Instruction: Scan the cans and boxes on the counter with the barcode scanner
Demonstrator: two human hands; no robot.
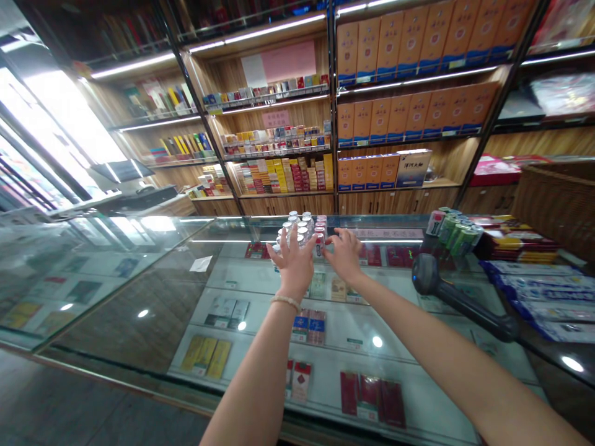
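Note:
A cluster of several small clear bottles with white and red caps [303, 228] stands on the far part of a glass counter [176, 279]. My left hand [294, 260] reaches to the cluster's near left side, fingers spread and touching the bottles; a bead bracelet is on that wrist. Fingers curled, my right hand [343, 251] rests against the cluster's right side and touches a red-capped bottle. Whether either hand grips a bottle is unclear.
A black handheld barcode scanner [458, 296] lies on the counter to the right, behind it green cans [453, 232] and stacked cartons [515, 238]. Cigarette packs show under the glass. Shelves of boxes [409, 93] fill the back wall. A wicker basket [558, 198] stands far right.

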